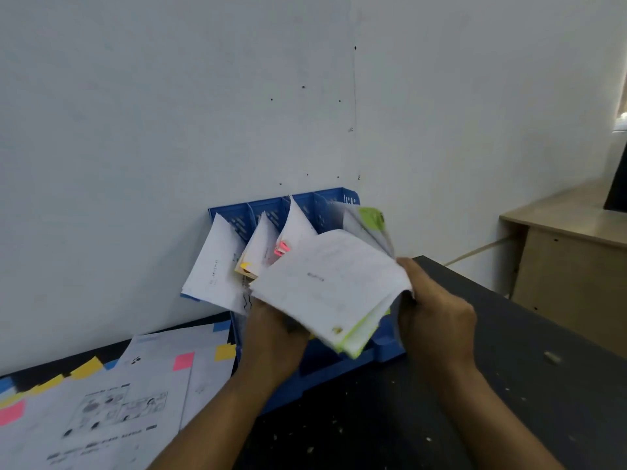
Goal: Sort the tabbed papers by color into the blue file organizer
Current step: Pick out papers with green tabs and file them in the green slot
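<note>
On the near left of the dark, speckled matte tabletop lies a loose spread of flat white printed sheets, their edges fringed with small square sticky tabs in yellow, pink and blue. Just beyond them, against the pale wall, stands the blue slotted plastic file organizer, its upright dividers perforated with short dashes. Its leftmost compartment holds a leaning sheaf of white paper; the next one holds sheets with a yellow tab at the lower corner; the third holds sheets carrying pink tabs. Before the organizer the left hand comes up from below, its fingers hidden under the curling stack of white papers with lime-green tabs, so that it seems to bear the stack from beneath, though whether the fingers curl round it cannot be told. That stack is soft and bowed, its leaves fanned and blurred, green edges showing at the lower corner and a green tab at the top right, and it sits over the organizer's rightmost compartment. At its right edge the right hand grips the sheets, thumb on top and fingers curled round the paper's edge, wrist angled inward. Far right stands a light wooden cabinet.
</note>
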